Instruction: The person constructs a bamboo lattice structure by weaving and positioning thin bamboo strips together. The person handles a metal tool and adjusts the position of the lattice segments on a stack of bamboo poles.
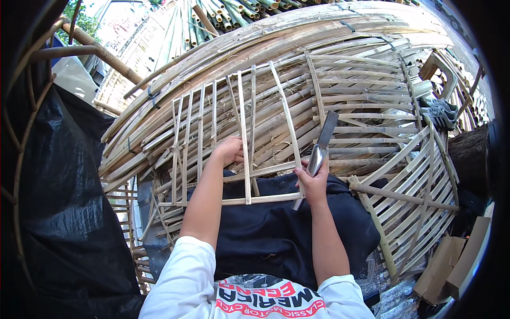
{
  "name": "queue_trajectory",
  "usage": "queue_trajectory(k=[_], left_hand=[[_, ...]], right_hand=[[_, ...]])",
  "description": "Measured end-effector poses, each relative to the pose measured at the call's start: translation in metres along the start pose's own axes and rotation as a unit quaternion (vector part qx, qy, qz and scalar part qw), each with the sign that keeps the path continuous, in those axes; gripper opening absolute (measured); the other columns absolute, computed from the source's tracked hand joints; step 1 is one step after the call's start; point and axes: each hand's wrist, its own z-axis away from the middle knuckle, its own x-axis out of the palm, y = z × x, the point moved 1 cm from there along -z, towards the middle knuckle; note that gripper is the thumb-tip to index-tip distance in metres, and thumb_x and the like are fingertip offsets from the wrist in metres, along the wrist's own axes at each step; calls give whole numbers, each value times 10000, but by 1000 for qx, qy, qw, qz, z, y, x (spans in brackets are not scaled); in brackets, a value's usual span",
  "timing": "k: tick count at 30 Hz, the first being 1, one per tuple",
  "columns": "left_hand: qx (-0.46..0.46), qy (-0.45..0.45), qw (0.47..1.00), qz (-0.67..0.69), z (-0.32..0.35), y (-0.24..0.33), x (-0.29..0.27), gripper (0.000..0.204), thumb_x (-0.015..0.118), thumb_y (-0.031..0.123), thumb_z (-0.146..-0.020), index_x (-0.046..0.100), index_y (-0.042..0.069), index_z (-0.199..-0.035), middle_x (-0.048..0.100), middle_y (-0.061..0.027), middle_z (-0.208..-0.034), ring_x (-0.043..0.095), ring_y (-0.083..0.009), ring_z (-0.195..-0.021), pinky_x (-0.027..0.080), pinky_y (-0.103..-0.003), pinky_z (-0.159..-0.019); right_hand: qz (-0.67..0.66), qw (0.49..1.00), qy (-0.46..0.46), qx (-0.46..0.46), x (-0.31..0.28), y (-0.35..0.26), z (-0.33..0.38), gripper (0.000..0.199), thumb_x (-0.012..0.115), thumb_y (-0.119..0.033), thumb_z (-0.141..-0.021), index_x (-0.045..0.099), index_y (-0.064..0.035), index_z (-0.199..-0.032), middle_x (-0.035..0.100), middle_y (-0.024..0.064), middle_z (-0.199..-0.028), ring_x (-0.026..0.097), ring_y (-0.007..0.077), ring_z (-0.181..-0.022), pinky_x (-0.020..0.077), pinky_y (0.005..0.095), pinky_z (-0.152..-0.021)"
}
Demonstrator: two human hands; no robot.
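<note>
A bamboo slat frame (244, 135) of thin pale strips rests across my lap, its near crosspiece over dark cloth. At its middle, my left hand (229, 150) has its fingers curled beside an upright slat. Part of those fingers is hidden, and I cannot make out what they hold. My right hand (314, 183) is wrapped around a knife-like tool (317, 158) with a shiny metal middle and a dark, flat, rectangular upper end. The tool points up and away to the right, and its lower end shows below my hand. That hand also touches the frame's right slat.
Long split bamboo strips (212, 69) lie heaped beyond the frame. Slatted bamboo panels (366, 101) stand to the right, with another (409, 212) nearer. Black sheeting (69, 202) hangs at left. Shoes (442, 112) and cardboard boxes (443, 266) are at right; bamboo poles (223, 16) lie at the back.
</note>
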Motion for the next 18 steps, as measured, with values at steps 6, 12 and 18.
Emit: queue_trajectory(k=[6,12,18], left_hand=[[2,-58,977,206,1,3,9,687,365,472,-1007,248,-1,-1492,523,-293,-1247,621,-389,-1073,555,-496,-899],[5,-107,964,243,14,17,31,985,451,653,-928,-1,31,-1543,269,-391,-1461,486,-457,-1267,468,-508,-1040],[21,-125,955,267,-1,-3,28,856,526,498,-955,100,33,-1535,481,-317,-1317,569,-397,-1184,499,-490,-1018]], right_hand=[[15,1000,-4,1,-4,4,-3,444,729,2,-761,464,-9,-1117,639,128,-996,631,130,-676,538,249,-462],[25,1000,-16,8,-11,11,-6,553,713,19,-790,408,-8,-1250,622,171,-1072,685,178,-771,546,250,-467],[10,1000,-23,8,-8,12,-4,477,685,45,-809,430,-4,-1209,620,182,-1072,700,210,-815,543,254,-468]])
